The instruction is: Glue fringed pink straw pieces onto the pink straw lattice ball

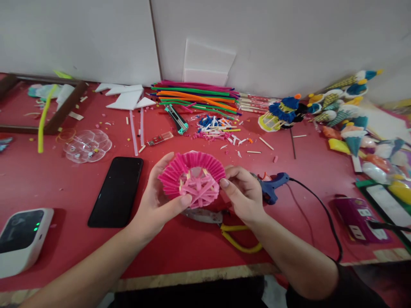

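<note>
A pink craft piece [199, 188] is held up over the red table, with a pleated magenta paper ruffle [173, 173] around its upper side and crossed light-pink strips on the face. My left hand [162, 205] grips its left side, thumb across the lower front edge. On the right edge, my right hand [242, 190] pinches the ruffle between thumb and curled fingers. Below the piece lie scissors with yellow handles [242, 246], partly hidden. A blue glue gun [272, 187] sits just beyond my right hand, its nozzle end covered.
A black phone [115, 192] and a white device [25, 239] lie left. Behind are a clear palette [88, 146], a cutter [176, 119], pipe cleaners [195, 97] and scraps [218, 126]. A finished blue figure [284, 110], cones [346, 109] and a purple power socket [361, 218] stand right.
</note>
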A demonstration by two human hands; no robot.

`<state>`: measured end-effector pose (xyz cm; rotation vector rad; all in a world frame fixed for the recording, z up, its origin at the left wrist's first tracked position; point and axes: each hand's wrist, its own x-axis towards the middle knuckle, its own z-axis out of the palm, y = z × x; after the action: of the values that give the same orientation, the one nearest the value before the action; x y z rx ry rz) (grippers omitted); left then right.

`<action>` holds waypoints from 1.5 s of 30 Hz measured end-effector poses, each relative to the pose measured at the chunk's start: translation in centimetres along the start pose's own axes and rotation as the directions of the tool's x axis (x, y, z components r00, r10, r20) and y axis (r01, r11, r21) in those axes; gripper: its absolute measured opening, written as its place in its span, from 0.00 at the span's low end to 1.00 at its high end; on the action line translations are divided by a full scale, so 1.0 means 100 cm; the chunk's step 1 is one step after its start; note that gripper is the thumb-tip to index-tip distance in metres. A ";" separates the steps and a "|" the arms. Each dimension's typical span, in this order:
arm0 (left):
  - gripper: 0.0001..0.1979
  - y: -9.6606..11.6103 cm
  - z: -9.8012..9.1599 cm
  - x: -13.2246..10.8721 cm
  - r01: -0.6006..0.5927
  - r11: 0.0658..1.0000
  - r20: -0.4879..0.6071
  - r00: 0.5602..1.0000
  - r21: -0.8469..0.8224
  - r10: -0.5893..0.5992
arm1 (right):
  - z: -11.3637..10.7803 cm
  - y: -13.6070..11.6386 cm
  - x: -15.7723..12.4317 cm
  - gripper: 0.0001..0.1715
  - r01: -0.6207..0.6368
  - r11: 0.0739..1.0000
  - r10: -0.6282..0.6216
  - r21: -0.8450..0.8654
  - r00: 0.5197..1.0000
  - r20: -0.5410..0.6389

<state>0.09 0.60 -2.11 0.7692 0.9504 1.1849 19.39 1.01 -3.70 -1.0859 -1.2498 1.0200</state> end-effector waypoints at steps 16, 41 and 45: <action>0.38 -0.003 -0.004 0.005 0.043 0.999 -0.004 0.999 -0.030 -0.043 | 0.003 -0.001 0.003 0.21 -0.007 1.000 0.007 0.000 0.999 -0.045; 0.18 0.003 -0.002 0.015 0.151 0.959 -0.188 0.962 -0.241 -0.198 | -0.003 0.005 0.000 0.27 -0.043 0.997 0.041 0.066 0.999 0.029; 0.15 0.009 0.002 0.016 0.199 0.919 -0.234 0.929 -0.339 -0.288 | 0.000 0.004 0.001 0.12 0.022 0.998 -0.021 0.066 0.999 -0.027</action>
<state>0.09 2.40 -1.53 0.2220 1.0263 1.1998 19.42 1.23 -4.06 -1.0300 -1.1962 1.0203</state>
